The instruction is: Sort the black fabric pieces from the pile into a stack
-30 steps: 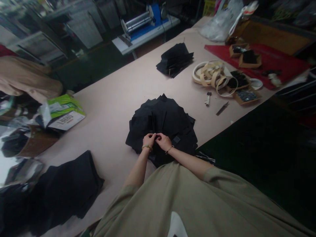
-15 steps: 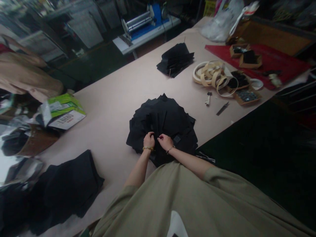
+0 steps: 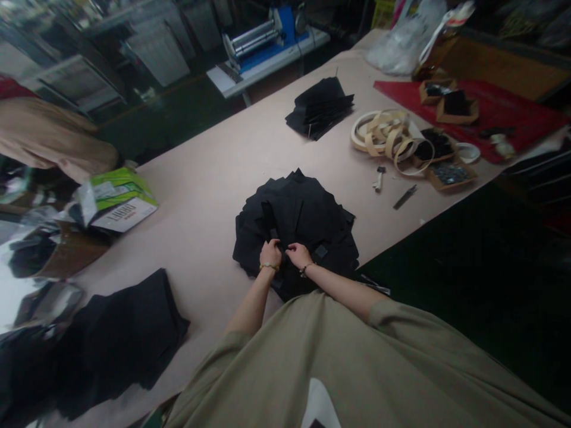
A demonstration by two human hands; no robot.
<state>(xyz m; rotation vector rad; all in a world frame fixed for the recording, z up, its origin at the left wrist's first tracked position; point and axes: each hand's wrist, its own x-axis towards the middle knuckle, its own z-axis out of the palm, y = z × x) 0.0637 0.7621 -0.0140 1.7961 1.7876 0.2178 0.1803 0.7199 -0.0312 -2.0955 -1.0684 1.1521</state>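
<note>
A round, fanned-out pile of black fabric pieces [image 3: 307, 205] lies on the table right in front of my body. Over its near part, my left hand [image 3: 270, 254] is closed, its fingertips pinching the lower end of a narrow black strip [image 3: 270, 219] that leans away from me. Close beside it my right hand [image 3: 299, 255] is also closed, thumb and forefinger pressed together. Whatever those right fingertips hold blends into the black cloth and cannot be made out. A small dark grey square [image 3: 320, 251] shows on the pile just right of my right hand.
Black cloth stacks lie at the far side [image 3: 319, 107] and near left [image 3: 134, 333]. Rolled tan tape [image 3: 392, 138], a small cutter-like tool [image 3: 405, 197] and parts boxes [image 3: 451, 174] sit right. A green-white carton [image 3: 118, 199] stands left, near another person [image 3: 53, 137].
The narrow black strip by my left hand now stands out more clearly, tilted up and away. Both hands have barely moved. The whole view has shifted slightly.
</note>
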